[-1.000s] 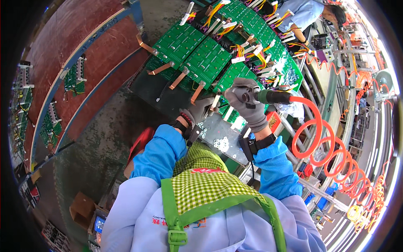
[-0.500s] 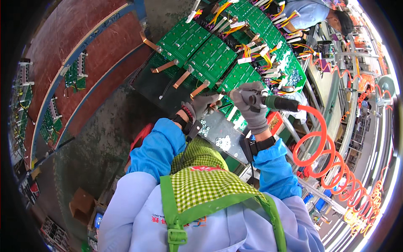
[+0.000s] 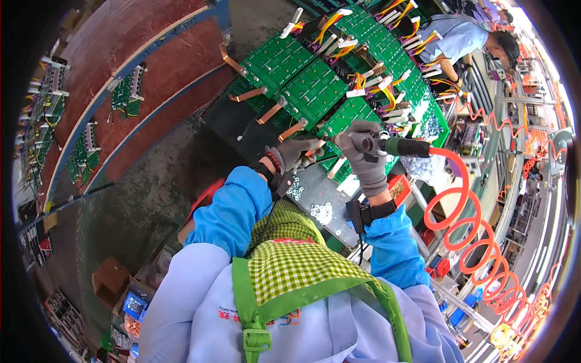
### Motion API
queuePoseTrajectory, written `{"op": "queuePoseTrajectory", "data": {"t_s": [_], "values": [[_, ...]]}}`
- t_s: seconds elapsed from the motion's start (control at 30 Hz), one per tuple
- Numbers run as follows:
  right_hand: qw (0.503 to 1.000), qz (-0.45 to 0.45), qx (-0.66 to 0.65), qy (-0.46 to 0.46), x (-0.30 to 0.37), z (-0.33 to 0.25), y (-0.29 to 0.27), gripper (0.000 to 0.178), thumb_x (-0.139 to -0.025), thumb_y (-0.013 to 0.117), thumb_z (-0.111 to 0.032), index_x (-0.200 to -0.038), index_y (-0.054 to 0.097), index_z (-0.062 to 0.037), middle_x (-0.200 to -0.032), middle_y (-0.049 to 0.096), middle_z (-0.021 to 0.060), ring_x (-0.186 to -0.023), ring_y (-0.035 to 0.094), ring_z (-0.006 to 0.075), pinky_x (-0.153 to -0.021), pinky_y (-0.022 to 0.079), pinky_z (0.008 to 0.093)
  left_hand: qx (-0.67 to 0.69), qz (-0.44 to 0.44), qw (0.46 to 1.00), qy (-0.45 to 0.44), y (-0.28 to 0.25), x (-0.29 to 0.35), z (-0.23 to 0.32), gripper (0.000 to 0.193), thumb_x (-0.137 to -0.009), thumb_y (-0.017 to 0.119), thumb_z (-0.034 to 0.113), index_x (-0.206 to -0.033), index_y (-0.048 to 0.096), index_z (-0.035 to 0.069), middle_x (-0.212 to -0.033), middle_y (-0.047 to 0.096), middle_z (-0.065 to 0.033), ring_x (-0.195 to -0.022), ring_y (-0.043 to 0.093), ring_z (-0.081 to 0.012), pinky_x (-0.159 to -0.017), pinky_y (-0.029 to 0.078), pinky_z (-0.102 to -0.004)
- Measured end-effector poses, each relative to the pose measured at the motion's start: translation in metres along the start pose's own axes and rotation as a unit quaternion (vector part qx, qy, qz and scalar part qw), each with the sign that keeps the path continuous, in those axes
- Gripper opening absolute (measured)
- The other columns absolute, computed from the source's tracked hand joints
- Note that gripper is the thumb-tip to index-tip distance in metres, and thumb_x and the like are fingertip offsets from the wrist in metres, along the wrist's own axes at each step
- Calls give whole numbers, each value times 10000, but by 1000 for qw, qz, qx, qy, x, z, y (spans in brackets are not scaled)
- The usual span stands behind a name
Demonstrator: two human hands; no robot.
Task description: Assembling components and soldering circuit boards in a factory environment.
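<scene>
My right hand [image 3: 365, 154], in a grey glove, is closed around a pneumatic screwdriver [image 3: 407, 147] with a dark green and black body. Its tip points left, toward the fingers of my left hand [image 3: 295, 153]. That gloved hand is closed, fingertips pinched together beside the tip; whatever they hold is too small to make out. Both hands are over the near edge of a green circuit board [image 3: 351, 117]. Left of it lie more green boards [image 3: 311, 91], with copper strips [image 3: 272, 112] sticking out toward me.
Small metal nuts or washers [image 3: 321, 213] lie in white and silvery piles on the dark bench. A red bin of small brass-coloured parts [image 3: 399, 189] stands by my right wrist. An orange coiled hose [image 3: 448, 212] trails right. Another person [image 3: 454, 39] works at the far right.
The boards and surroundings have shifted slightly right and down in the view. My left hand's fingertips have closed in near the screwdriver tip; my right hand keeps its grip.
</scene>
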State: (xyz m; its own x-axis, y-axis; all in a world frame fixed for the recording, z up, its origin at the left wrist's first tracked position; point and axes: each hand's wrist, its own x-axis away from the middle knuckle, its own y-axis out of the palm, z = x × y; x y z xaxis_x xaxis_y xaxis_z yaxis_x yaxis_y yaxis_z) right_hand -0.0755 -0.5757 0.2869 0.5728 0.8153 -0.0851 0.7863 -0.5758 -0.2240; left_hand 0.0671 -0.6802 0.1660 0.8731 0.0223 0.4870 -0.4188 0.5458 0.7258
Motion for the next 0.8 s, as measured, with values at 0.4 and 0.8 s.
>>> {"op": "queuePoseTrajectory", "data": {"t_s": [0.4, 0.8], "values": [[998, 9, -22, -53, -13, -36, 11, 387, -712, 795, -75, -1049, 611, -25, -871, 628, 37, -770, 610, 114, -693, 521, 274, -51, -93, 989, 107, -33, -25, -15, 347, -1004, 470, 204, -1333, 514, 102, -885, 625, -15, -588, 508, -48, -489, 394, -186], [999, -17, 9, -49, -35, -29, 65, 347, -729, 772, -27, -1041, 618, -22, -904, 605, 34, -773, 606, 101, -666, 505, 255, 99, -85, 990, 54, -63, 16, 24, 261, -972, 537, 301, -1132, 605, 106, -813, 611, 10, -566, 532, -46, -465, 416, -191]]}}
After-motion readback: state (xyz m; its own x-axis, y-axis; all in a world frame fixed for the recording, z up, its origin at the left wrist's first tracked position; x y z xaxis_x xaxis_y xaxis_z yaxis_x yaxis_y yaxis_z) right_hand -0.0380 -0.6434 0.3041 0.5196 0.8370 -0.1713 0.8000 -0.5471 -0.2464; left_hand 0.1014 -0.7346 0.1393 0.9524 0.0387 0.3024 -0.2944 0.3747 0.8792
